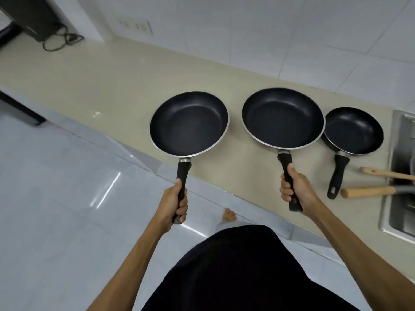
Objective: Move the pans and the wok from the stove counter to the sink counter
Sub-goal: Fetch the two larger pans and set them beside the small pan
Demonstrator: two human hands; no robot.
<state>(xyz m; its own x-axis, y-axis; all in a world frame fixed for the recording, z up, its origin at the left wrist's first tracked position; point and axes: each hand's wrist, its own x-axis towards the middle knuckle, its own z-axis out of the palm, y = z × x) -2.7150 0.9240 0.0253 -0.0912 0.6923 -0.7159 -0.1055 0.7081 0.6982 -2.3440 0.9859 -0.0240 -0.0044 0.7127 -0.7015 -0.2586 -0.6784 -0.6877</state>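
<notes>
My left hand point(176, 204) grips the black handle of a black non-stick frying pan point(188, 123), held over the beige counter point(89, 86) near its front edge. My right hand point(295, 190) grips the handle of a second, slightly larger black pan point(283, 117) above the counter to the right. A third, smaller black pan point(353, 130) rests on the counter next to the sink point(397, 167), its handle pointing toward me. The larger pan's rim overlaps the small pan's left edge in view.
Two wooden handles point(368, 191) stick out from the steel sink onto the counter at right. A dark appliance with a coiled cable point(65, 39) stands at the far left corner. A wall socket point(137, 25) is on the tiled wall. My bare foot point(229, 215) is on the glossy floor.
</notes>
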